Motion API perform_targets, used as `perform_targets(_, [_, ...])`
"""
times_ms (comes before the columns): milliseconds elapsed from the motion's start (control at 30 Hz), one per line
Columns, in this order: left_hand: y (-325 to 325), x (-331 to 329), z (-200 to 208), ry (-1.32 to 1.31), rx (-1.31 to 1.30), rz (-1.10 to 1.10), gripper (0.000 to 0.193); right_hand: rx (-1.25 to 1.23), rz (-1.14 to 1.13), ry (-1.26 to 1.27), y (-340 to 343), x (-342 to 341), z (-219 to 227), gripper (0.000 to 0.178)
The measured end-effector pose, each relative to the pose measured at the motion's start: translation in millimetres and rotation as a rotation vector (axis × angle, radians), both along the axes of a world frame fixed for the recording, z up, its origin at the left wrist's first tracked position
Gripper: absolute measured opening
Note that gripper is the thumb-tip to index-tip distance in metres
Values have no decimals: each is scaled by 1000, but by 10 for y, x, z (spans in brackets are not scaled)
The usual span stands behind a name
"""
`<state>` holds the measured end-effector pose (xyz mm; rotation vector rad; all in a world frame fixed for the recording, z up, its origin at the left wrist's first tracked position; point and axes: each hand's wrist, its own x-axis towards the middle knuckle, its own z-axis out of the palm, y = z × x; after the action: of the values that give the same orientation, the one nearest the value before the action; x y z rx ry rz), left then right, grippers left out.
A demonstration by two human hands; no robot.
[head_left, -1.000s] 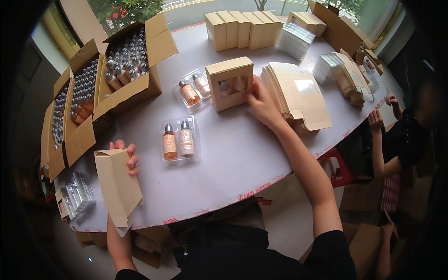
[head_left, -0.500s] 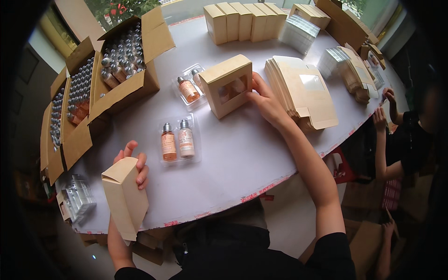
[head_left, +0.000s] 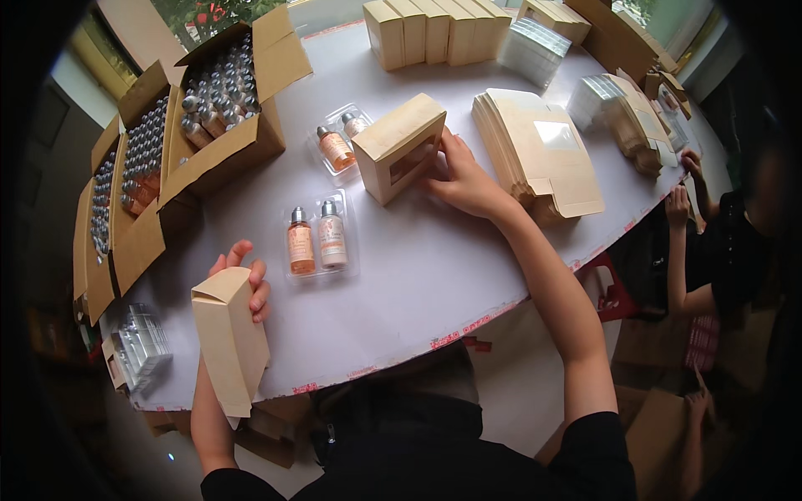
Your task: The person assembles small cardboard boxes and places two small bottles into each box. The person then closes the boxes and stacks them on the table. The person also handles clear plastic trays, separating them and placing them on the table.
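At the near left, my left hand point(head_left: 257, 294) is wrapped round a tan cardboard box point(head_left: 229, 342), its upper end closed and a flap hanging at its lower end. My right hand point(head_left: 461, 177) grips the side of another tan box point(head_left: 399, 150) with a clear window, standing on the table. Left of that box lies a clear plastic tray point(head_left: 344, 171) with two small bottles, partly hidden by the box. Nearer me is a second clear tray point(head_left: 352, 265); it holds an orange bottle point(head_left: 301, 244) and a pale pink bottle point(head_left: 332, 237).
Open cartons point(head_left: 266, 138) full of silver-capped bottles stand at the left. Flattened window boxes point(head_left: 535, 159) are stacked at the right; a row of upright boxes point(head_left: 434, 33) is at the back. Clear trays point(head_left: 144, 346) sit at the near left. Another person's hands point(head_left: 681, 196) are at the far right.
The right-hand box has moved slightly left, and its window is turned further from view. My left hand and its box have shifted a little to the right.
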<state>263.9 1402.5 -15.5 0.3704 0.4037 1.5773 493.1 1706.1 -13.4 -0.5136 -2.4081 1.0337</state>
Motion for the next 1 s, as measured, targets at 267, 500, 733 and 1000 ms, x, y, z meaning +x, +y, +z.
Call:
perform_targets(267, [16,36,129,331,-141,171,39,-44,-63,0,-43,-49,36,72])
perform_targets(500, [-166,-303,458,965,-369,548,39,-154,62,40,86,-21,-9,64])
perform_targets(733, [-138,-340,157,982,-490,487,37,-195,47,-49,-70,176,290,60])
perform_targets(1000, [-100,-207,228,961,-472,434,20,-178,-111,495,-246,198,731,60])
